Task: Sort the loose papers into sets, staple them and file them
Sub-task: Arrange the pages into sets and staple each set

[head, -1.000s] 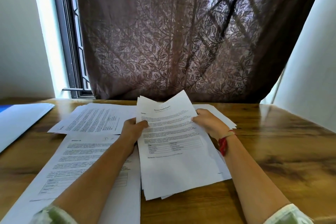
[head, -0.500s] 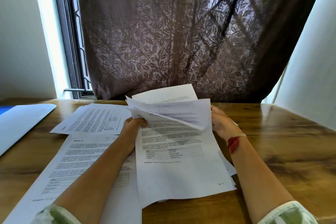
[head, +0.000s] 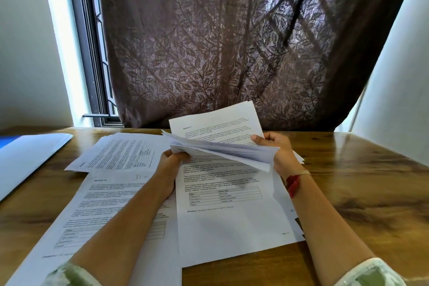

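A stack of printed white sheets (head: 232,223) lies on the wooden table in front of me. My left hand (head: 173,165) grips the stack's upper left edge. My right hand (head: 276,148) holds several lifted sheets (head: 222,151) fanned up off the stack, one standing nearly upright behind them (head: 216,123). Left of the stack lies a printed page (head: 109,204) headed with a section title and a handwritten mark. Another sheet set (head: 125,153) rests further back on the left.
A white and blue folder (head: 25,158) lies at the table's left edge. A brown leaf-patterned curtain (head: 232,42) hangs behind the table, with a window frame (head: 90,53) to its left. Bare wood (head: 366,188) shows on the right. A small dark object (head: 300,225) peeks from under the stack.
My right hand has lifted the upper sheets off the stack and fanned them higher, exposing the page below. My left hand stays on the stack's left edge.
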The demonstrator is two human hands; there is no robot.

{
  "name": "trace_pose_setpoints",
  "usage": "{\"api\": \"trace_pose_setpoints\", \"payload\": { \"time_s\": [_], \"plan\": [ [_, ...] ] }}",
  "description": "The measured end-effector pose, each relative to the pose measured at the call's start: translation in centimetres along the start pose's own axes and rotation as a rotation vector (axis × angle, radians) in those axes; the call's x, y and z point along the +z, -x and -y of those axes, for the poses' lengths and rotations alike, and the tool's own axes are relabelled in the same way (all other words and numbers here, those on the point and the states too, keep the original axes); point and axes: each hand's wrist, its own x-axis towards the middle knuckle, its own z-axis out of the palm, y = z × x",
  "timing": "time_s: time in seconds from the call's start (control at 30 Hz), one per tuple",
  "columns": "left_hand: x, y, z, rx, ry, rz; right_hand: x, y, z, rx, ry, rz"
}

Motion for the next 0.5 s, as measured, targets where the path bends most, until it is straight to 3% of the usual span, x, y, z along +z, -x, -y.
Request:
{"api": "trace_pose_setpoints", "payload": {
  "time_s": [0.27,0.5],
  "plan": [
    [-0.2,-0.7,0.5,-0.012,0.039,-0.031,0.6,-0.3,0.8,0.032,0.151,-0.117],
    [-0.4,-1.3,0.9,-0.015,-0.009,-0.079,0.6,-0.4,0.4,-0.008,0.073,-0.125]
  ]
}}
